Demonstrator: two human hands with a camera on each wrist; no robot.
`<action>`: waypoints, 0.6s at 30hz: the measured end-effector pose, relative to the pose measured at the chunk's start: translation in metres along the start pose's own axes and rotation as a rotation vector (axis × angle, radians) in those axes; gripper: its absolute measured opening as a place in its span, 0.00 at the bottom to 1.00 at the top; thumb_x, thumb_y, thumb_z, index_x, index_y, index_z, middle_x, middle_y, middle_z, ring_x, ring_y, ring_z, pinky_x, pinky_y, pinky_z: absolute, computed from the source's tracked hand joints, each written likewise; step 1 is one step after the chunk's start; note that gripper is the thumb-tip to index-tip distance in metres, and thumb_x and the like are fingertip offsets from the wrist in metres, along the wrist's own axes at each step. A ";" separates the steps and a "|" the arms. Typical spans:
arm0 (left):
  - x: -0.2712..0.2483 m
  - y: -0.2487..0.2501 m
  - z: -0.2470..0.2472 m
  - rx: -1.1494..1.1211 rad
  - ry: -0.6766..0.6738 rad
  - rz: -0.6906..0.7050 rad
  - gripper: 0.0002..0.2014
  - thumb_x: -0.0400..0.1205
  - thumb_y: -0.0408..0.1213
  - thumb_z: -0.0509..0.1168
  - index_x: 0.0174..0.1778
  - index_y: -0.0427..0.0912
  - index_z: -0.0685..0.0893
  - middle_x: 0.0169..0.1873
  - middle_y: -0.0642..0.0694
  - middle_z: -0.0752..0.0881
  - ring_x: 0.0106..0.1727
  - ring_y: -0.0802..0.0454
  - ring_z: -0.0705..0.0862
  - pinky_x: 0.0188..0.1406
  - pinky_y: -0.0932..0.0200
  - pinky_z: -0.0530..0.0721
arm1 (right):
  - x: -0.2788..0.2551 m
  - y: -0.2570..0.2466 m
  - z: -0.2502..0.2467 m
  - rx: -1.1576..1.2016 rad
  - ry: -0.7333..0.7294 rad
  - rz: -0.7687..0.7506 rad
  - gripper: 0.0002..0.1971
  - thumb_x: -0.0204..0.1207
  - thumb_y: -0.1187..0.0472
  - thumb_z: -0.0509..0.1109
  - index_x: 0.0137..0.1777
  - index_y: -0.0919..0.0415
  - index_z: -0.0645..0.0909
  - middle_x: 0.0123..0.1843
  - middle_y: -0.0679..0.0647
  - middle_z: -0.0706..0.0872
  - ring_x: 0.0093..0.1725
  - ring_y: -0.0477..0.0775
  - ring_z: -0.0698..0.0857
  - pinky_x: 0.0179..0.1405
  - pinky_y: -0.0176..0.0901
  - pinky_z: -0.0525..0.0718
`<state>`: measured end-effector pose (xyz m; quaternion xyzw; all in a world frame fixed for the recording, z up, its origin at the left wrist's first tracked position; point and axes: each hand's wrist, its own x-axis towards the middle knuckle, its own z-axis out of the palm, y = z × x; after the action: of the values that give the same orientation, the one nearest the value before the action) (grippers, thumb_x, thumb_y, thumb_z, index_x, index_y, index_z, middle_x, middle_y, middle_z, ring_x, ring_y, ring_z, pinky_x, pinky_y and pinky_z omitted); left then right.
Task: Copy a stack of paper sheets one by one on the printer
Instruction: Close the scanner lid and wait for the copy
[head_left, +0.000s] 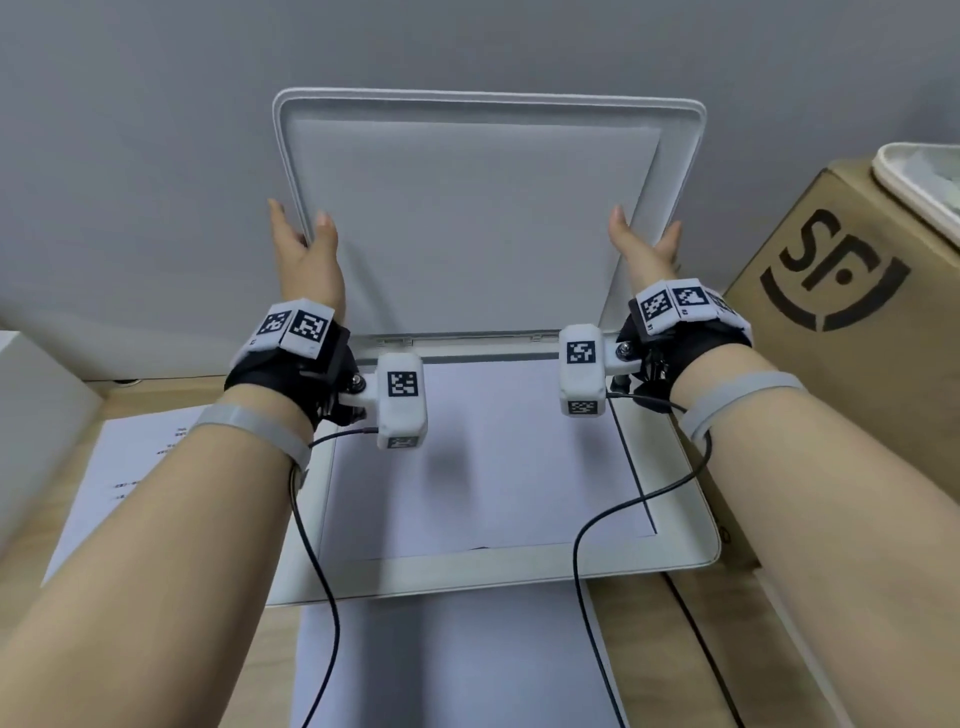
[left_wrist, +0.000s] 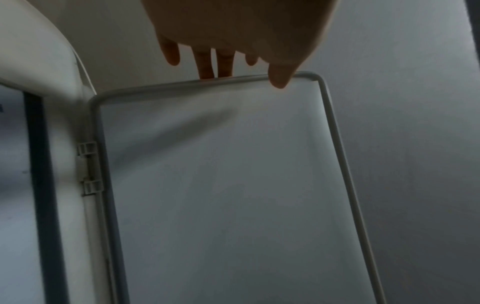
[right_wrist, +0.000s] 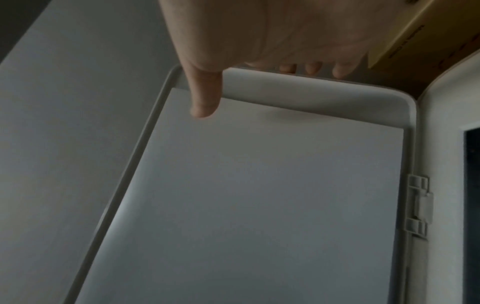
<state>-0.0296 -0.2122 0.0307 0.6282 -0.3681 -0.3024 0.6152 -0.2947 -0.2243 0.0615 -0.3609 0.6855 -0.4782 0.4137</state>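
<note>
Both hands are up at the raised scanner lid (head_left: 467, 218), one on each side edge. The left hand (head_left: 306, 260) has its thumb on the lid's inner face and its fingers behind the edge, a light pinch on the frame; the left wrist view shows the fingers (left_wrist: 205, 63) reaching past the rim. The right hand (head_left: 641, 252) does the same on the opposite edge, thumb (right_wrist: 205, 98) laid on the white inner pad, fingers behind.

Below and between the wrists, a white sheet (head_left: 483, 457) lies on the scanner glass, roughly squared to the frame. A printed stack of paper (head_left: 150, 467) sits just outside the left forearm, and another sheet (head_left: 441, 660) lies in front of the printer, nearer the body. A cardboard box (head_left: 852, 312) stands beside the right hand.

With a sheet on the glass and the lid held open, the step appears to be lid handling around one copy; whether it is opening or closing cannot be told. If closing, the next move calls for lowering both hands evenly so that the sheet does not shift.
</note>
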 end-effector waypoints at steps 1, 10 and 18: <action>-0.004 0.002 -0.003 0.003 0.005 0.024 0.27 0.89 0.40 0.50 0.83 0.40 0.51 0.81 0.40 0.61 0.81 0.47 0.62 0.78 0.59 0.60 | -0.006 0.001 -0.004 0.022 0.010 -0.021 0.46 0.75 0.40 0.67 0.83 0.47 0.40 0.85 0.54 0.44 0.84 0.57 0.50 0.79 0.58 0.51; -0.084 0.005 -0.052 -0.180 0.013 -0.154 0.31 0.87 0.56 0.31 0.73 0.53 0.75 0.60 0.52 0.80 0.61 0.55 0.78 0.66 0.55 0.72 | -0.067 0.018 -0.031 0.425 0.043 -0.159 0.53 0.65 0.27 0.63 0.81 0.41 0.35 0.85 0.50 0.47 0.82 0.59 0.58 0.79 0.65 0.59; -0.126 -0.022 -0.094 -0.358 -0.080 -0.319 0.26 0.87 0.58 0.47 0.42 0.42 0.81 0.42 0.48 0.83 0.44 0.56 0.84 0.52 0.63 0.80 | -0.098 0.071 -0.062 0.662 0.214 -0.039 0.09 0.78 0.52 0.67 0.48 0.51 0.70 0.51 0.51 0.76 0.54 0.54 0.77 0.61 0.51 0.79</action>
<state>-0.0179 -0.0554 0.0051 0.5468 -0.2287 -0.4809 0.6461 -0.3189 -0.0946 0.0280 -0.1681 0.5255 -0.7176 0.4250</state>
